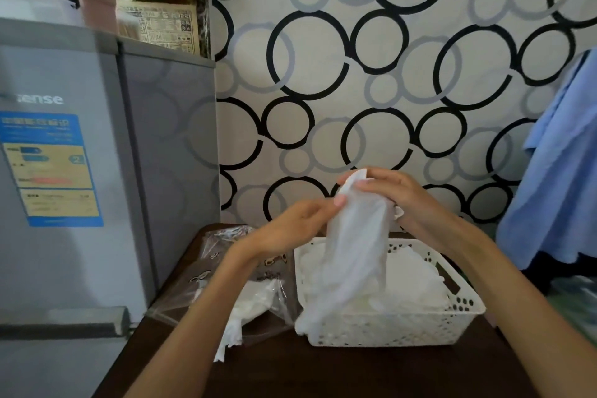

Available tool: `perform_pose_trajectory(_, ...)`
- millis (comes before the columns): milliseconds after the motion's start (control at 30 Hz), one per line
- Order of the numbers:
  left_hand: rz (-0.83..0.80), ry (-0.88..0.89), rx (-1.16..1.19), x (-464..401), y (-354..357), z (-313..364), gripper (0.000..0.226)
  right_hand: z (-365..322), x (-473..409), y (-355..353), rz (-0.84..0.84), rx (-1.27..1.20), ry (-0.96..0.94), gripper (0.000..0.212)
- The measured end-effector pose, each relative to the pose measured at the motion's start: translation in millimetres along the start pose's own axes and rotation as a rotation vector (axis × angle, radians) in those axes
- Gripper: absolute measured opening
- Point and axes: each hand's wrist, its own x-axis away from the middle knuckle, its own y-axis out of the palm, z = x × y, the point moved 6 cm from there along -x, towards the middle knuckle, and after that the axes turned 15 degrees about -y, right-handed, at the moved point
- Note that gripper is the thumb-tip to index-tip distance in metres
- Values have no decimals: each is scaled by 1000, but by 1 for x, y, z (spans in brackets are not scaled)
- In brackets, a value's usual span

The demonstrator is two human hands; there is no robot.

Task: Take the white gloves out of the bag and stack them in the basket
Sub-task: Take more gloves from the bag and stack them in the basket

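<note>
- Above the white basket (397,329), both hands hold one white glove (353,242) upright, its lower end hanging into the basket.
- Left hand (290,226) pinches the glove's left edge; right hand (400,194) grips its top.
- More gloves (416,281) lie stacked in the basket.
- Beside it on the dark table (323,371), the clear bag (226,281) holds others.

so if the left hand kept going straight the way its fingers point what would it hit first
The left hand points right and slightly up, already touching the white glove it holds. Past that, probably the right hand, though depth is unclear.
</note>
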Motion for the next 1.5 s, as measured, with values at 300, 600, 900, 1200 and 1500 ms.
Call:
perform_pose_trajectory(300, 129, -65, 36, -4, -6, -24, 20, 11, 12, -60, 433, 368, -164, 26)
perform_pose_trajectory(600, 660, 113, 177, 18, -38, -23, 22, 0, 24, -43, 628, 586, -381, 42)
perform_pose_trajectory(900, 712, -59, -112, -12, -58, -43, 14, 82, 18, -43, 528, 320, 59, 37)
perform_pose_trajectory(1200, 466, -244, -600, -101, -17, -90, 21, 158, 44, -90, 424, 752, 328, 38)
perform_pose_trajectory(1500, 590, -142, -816, -94, -20, -80, 27, 149, 40, -102, 369, 1084, 273, 43)
